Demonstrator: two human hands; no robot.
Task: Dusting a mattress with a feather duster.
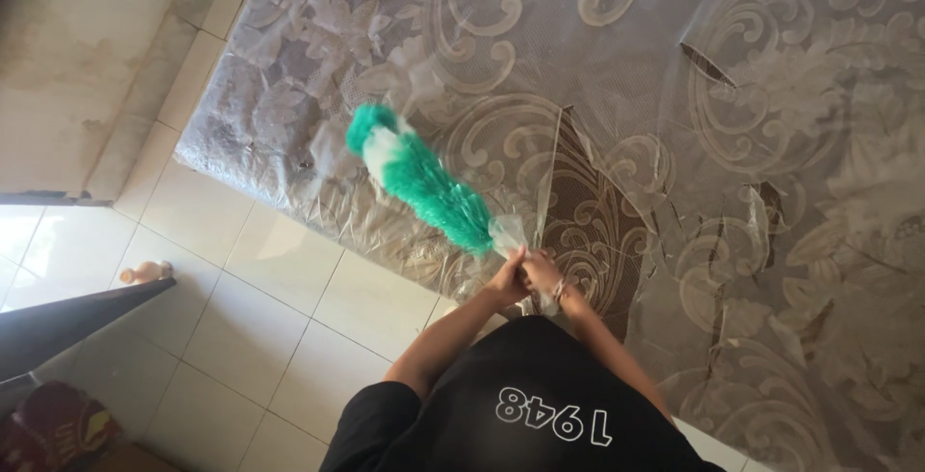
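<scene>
Far left there's a small bottle on the tile floor by the doorway, w/ the duster right of it, its green head slanting up-left over the near edge of the plastic-wrapped mattress. My left hand & right hand sit touching, both clenched round the duster's handle end, just in front of my black shirt.

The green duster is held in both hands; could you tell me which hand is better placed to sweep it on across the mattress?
Probably the left hand: it grips the green duster nearer its head.
</scene>
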